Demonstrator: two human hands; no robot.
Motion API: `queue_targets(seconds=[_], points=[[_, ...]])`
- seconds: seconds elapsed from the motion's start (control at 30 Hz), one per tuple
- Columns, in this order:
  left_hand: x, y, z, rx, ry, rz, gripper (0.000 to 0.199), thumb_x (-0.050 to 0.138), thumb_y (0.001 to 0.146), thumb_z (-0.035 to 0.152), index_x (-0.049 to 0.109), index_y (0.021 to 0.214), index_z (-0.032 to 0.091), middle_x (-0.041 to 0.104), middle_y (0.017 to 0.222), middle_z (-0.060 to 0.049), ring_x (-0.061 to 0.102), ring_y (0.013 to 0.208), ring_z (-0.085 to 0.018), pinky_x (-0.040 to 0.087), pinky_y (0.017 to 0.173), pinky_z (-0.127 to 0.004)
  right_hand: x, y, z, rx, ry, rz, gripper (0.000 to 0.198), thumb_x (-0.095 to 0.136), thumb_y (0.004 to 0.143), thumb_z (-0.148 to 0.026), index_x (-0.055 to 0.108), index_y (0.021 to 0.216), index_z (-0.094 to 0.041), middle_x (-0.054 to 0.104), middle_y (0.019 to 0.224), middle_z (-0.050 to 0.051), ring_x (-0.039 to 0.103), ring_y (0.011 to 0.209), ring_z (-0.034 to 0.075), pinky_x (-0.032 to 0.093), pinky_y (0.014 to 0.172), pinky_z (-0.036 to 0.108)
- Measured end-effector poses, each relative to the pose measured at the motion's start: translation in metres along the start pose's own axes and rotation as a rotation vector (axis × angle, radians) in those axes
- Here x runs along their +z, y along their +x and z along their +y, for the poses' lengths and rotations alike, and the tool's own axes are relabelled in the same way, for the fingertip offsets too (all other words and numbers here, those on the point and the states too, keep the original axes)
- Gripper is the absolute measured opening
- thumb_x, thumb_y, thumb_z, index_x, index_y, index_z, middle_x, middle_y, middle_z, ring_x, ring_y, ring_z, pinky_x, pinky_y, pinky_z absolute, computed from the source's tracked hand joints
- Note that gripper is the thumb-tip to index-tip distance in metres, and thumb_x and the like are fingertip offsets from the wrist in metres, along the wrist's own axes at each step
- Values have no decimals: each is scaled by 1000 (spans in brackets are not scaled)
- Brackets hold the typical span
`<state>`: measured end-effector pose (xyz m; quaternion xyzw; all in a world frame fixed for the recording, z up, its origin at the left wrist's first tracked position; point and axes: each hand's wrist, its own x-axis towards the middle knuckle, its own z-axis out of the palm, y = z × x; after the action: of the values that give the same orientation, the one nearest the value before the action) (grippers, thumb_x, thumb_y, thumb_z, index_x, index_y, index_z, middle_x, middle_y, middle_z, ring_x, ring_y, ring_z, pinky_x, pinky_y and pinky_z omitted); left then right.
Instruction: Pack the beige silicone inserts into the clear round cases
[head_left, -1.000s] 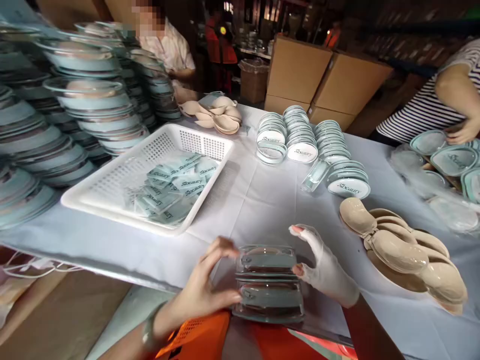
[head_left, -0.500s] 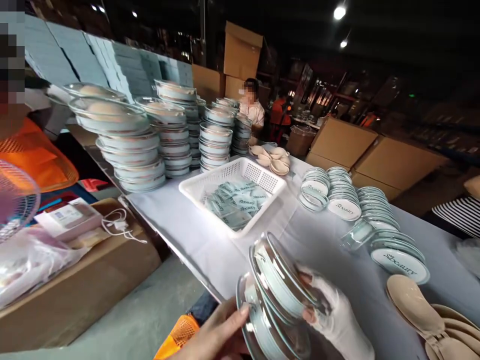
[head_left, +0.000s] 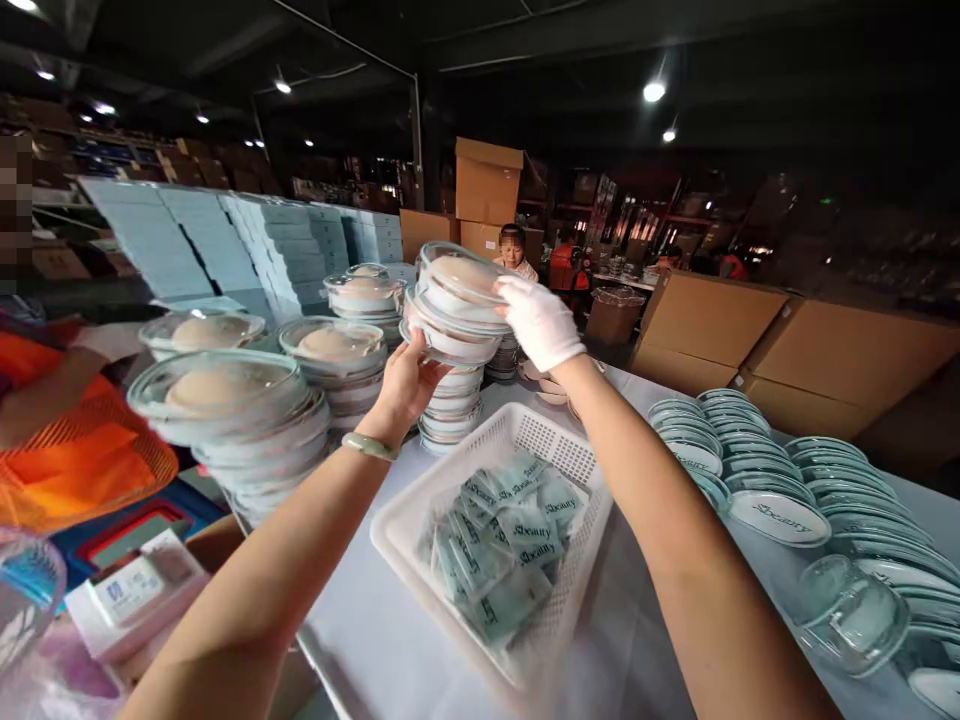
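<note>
Two clear plastic bra cases, one on top of the other, with a beige cup showing through the upper lid, are between my hands. They are over a stack of similar cases; I cannot tell whether they touch it. My left hand, bare with a pale green bangle at the wrist, grips their lower left side. On the right side, my right hand in a white glove closes on the upper case. Below my arms, a white plastic basket holds several printed sachets.
More tall stacks of filled cases rise on the left. Rows of flat clear cases with printed labels lie at the right. Behind the table are cardboard boxes and a person. A person in an orange vest is at the left.
Both hands have moved forward and up from the near table, carrying the cases over the basket to the stacks. My view has tilted up.
</note>
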<state>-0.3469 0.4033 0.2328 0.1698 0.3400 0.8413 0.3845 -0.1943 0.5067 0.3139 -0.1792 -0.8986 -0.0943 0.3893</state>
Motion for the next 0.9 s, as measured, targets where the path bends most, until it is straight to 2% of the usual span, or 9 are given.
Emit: queue_targets(seconds=[0.13,0.27,0.37,0.43,0.57,0.63,0.7,0.8,0.9], points=[[-4,49,-14,-123,190,190,24,64,100,23,58,77,17,60,65,2,60,54,-10,62,61,-22,67,38,26,107,45,-266,22,62,98,-11,72,117,-6,69,129,17,65,122,25,47,115,40],[-28,52,-18,-264,389,293,31,61,100,21,54,70,17,52,55,4,55,47,-10,56,47,-18,94,37,22,51,-5,-451,30,60,102,-17,66,130,-6,63,142,12,55,134,21,40,119,32],[-52,30,-24,-310,561,293,30,68,92,36,58,69,21,59,59,2,61,51,-14,57,46,-21,83,30,10,59,-57,-458,41,63,102,-22,60,141,-11,53,153,10,48,141,23,44,116,31],[-67,-1,-35,-347,648,221,30,77,76,47,60,64,26,62,62,2,66,56,-20,58,46,-27,63,14,2,43,-80,-398,48,68,99,-27,58,143,-12,50,155,12,48,141,23,47,112,30],[-76,-72,-67,-404,927,-225,32,80,54,64,66,58,36,69,63,-1,73,67,-36,62,53,-44,2,-66,12,-56,-84,-371,46,65,99,-32,58,140,-11,54,150,14,54,131,23,52,104,35],[-63,-93,-83,-361,995,-425,36,75,57,73,68,61,38,72,65,-2,74,68,-38,63,56,-47,-35,-128,39,15,-74,-434,45,66,97,-33,60,136,-11,57,146,15,58,127,26,54,102,40],[-35,-97,-103,-281,1033,-561,38,71,67,74,72,74,36,77,78,-4,76,76,-38,65,66,-48,-75,-197,78,293,-95,-457,48,73,90,-32,62,133,-14,59,144,14,60,125,30,53,105,47],[31,-82,-149,-123,1069,-782,38,72,80,61,73,103,31,79,111,-9,75,104,-37,62,92,-48,-137,-298,147,861,-136,-316,49,67,91,-28,58,137,-13,64,136,18,59,132,29,49,113,45],[111,-56,-223,-26,1021,-1016,49,67,87,55,66,126,26,69,136,-14,63,130,-35,49,112,-48,-181,-377,207,1138,-307,-319,51,64,91,-32,59,139,-15,63,137,19,59,132,32,49,113,50]])
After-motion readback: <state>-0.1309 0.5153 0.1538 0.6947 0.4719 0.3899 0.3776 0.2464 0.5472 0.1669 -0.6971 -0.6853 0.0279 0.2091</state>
